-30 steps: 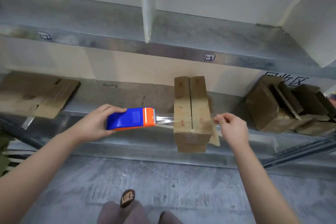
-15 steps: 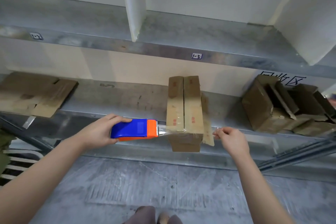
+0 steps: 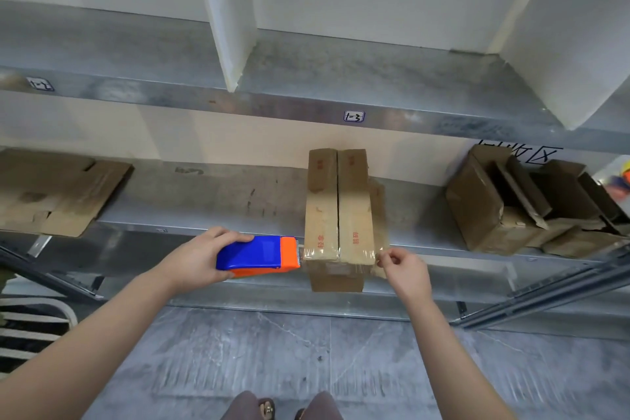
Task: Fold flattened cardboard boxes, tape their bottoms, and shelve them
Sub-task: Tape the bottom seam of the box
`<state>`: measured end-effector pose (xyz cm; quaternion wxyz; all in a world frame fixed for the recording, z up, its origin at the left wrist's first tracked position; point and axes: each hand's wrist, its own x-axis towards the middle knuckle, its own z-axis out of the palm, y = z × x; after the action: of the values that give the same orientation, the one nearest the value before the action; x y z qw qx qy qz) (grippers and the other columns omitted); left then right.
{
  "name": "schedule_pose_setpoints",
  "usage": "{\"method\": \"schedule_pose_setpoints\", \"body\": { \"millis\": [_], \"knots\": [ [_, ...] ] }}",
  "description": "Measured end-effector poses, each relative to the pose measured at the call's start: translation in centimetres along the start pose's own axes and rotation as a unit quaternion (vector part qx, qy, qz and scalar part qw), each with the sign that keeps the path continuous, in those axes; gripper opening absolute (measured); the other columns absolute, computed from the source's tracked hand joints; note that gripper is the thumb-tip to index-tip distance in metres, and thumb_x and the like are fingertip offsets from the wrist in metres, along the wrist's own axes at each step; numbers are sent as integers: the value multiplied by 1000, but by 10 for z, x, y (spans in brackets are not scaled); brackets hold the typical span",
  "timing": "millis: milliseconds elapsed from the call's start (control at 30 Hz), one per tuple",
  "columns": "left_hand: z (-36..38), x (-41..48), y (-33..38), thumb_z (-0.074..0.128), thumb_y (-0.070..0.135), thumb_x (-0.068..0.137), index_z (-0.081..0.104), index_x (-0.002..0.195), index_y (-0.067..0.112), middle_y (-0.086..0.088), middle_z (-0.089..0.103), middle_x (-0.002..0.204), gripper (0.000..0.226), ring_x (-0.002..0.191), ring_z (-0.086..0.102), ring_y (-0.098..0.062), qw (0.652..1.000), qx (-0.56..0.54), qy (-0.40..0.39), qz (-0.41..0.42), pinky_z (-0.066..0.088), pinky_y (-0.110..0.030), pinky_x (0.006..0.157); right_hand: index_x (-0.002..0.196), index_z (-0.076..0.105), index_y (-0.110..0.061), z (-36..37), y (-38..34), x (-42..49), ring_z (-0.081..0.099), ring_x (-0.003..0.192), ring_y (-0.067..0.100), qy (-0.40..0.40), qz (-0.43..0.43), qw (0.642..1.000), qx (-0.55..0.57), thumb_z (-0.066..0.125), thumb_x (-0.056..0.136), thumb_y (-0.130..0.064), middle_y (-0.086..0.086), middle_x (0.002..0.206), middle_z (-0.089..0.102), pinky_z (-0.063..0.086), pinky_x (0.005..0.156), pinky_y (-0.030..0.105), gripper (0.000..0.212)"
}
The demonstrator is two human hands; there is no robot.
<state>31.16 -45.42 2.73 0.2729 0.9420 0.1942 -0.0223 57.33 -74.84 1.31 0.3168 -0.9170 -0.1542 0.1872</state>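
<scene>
A folded cardboard box [image 3: 341, 201] lies on the metal shelf [image 3: 211, 201], its two closed flaps facing up and its near end hanging over the shelf edge. My left hand [image 3: 194, 259] grips a blue and orange tape dispenser [image 3: 260, 254], whose orange end touches the box's left side. A strip of clear tape [image 3: 337, 254] runs across the flaps near the front. My right hand [image 3: 404, 264] pinches the tape's free end at the box's right side.
Flattened cardboard [image 3: 54, 191] lies at the shelf's left. Several folded open boxes [image 3: 531, 204] stand at its right. An upper shelf [image 3: 306, 78] with white dividers hangs above. Grey floor [image 3: 289, 351] and my feet are below.
The dispenser moved right until it met the box's left side. The tape came down onto the flaps. My right hand shifted left toward the box, and the view drew closer.
</scene>
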Motion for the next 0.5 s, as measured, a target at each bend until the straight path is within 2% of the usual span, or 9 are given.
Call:
{"method": "schedule_pose_setpoints", "body": {
  "millis": [167,233,300,367,433,500],
  "knots": [
    [-4,5,14,73,41,78,38,135,54,22,42,117,69,102,50,-1,998,60,12,-7,47,-22,77,86,63,-25,10,3,-3,61,80,19,8,-15,1000,9,53,95,-32,-6,83,67,46,64,30,16],
    [-6,6,16,72,44,78,38,136,54,21,43,116,68,100,50,-2,997,73,16,-7,48,-24,75,94,57,-25,13,-1,-3,60,81,19,18,-13,1000,17,54,94,-31,-7,87,65,45,63,31,7],
    [-8,6,18,72,45,78,38,136,54,20,43,117,68,100,50,-3,996,84,18,-11,48,-25,76,105,48,-25,14,-5,-5,60,84,19,26,10,998,55,57,93,-33,-7,92,63,41,62,30,17],
    [-10,6,21,72,45,78,38,137,53,18,43,117,68,100,51,-4,995,96,19,-14,49,-27,77,104,46,-25,15,-5,-5,61,86,19,41,15,997,67,61,92,-35,-6,95,63,41,62,29,21],
    [-11,6,24,71,46,78,37,137,53,18,44,117,69,101,51,-5,994,103,16,-18,50,-27,76,98,52,-25,15,-3,-7,63,86,16,46,-16,997,60,64,89,-25,-6,93,64,47,67,30,15],
    [-11,6,27,71,47,78,36,138,54,17,44,118,69,101,51,-5,994,109,16,-22,50,-26,76,100,59,-23,14,0,-11,64,89,10,19,-45,995,87,64,86,-10,-7,93,67,54,82,33,20]
  ]
}}
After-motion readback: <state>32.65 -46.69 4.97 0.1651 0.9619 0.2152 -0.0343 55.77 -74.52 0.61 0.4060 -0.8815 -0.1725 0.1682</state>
